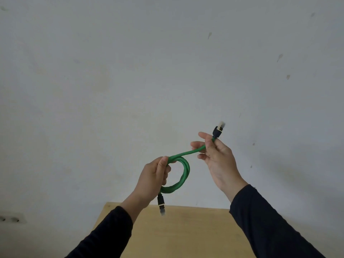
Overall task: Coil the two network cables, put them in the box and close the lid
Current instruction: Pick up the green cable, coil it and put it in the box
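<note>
Above the far edge of the desk (186, 229), both hands are raised in front of a pale wall (130, 71), and a green network cable (186, 172) runs between them. The left hand (154, 179) has its grip closed around a coil of the cable, thumb pressed along the top of the loops, which hang in a ring just right of the fingers. Below this grip, one black plug (161, 202) with a clear tip dangles, slightly blurred. From the top of the coil, a single strand rises to the right into the right hand (217, 157), whose grip pinches the cable between thumb and fingers near its end. Just above that grip, the second black plug (218, 130) sticks up. Dark sleeves (264, 216) cover both forearms.
</note>
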Action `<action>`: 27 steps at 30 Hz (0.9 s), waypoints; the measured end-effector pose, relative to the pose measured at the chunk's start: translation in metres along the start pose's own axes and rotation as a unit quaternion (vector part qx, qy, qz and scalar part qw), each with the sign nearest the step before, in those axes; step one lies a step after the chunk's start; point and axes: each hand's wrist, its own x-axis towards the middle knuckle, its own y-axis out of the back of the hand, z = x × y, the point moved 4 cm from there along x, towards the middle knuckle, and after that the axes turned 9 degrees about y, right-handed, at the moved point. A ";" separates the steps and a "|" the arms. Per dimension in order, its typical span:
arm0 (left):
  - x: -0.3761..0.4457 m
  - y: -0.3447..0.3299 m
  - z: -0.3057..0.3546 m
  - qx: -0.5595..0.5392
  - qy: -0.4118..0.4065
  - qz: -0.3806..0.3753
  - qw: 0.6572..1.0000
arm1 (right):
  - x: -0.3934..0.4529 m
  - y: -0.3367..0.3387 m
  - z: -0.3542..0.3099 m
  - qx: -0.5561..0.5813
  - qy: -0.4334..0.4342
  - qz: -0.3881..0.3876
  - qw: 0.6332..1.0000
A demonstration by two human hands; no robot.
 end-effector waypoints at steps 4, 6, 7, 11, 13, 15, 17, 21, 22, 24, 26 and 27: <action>0.009 0.006 0.003 -0.023 0.012 -0.016 1.000 | 0.000 0.006 0.005 -0.109 0.037 -0.034 0.993; 0.012 0.009 0.004 -0.023 0.012 -0.017 1.000 | 0.001 0.008 0.008 -0.111 0.019 -0.058 0.992; 0.012 0.010 0.004 -0.016 0.008 -0.018 1.000 | 0.001 0.010 0.010 -0.108 0.005 -0.062 0.992; 0.012 0.007 0.004 0.013 0.004 -0.044 0.999 | 0.005 0.017 0.008 -0.128 0.024 -0.050 0.990; 0.011 0.002 0.003 0.025 0.019 -0.078 0.996 | 0.011 0.021 0.001 -0.133 0.049 -0.037 0.989; 0.011 -0.002 0.003 0.047 0.030 -0.096 0.994 | 0.017 0.024 -0.006 -0.142 0.062 -0.036 0.987; 0.012 -0.004 0.003 0.061 0.027 -0.086 0.994 | 0.021 0.023 -0.011 -0.149 0.072 -0.050 0.985; 0.016 -0.001 0.000 0.065 0.017 -0.041 0.997 | 0.017 0.022 -0.008 -0.171 0.071 -0.093 0.978; 0.016 -0.001 0.000 0.072 0.014 -0.041 0.996 | 0.016 0.023 -0.007 -0.176 0.069 -0.092 0.978; 0.014 -0.002 -0.002 0.094 0.006 -0.050 0.994 | 0.014 0.025 -0.004 -0.193 0.066 -0.088 0.975; 0.013 -0.004 -0.002 0.122 -0.005 -0.060 0.991 | 0.013 0.025 -0.001 -0.220 0.064 -0.093 0.969; 0.013 -0.005 -0.002 0.137 -0.012 -0.064 0.988 | 0.013 0.023 0.000 -0.237 0.065 -0.102 0.964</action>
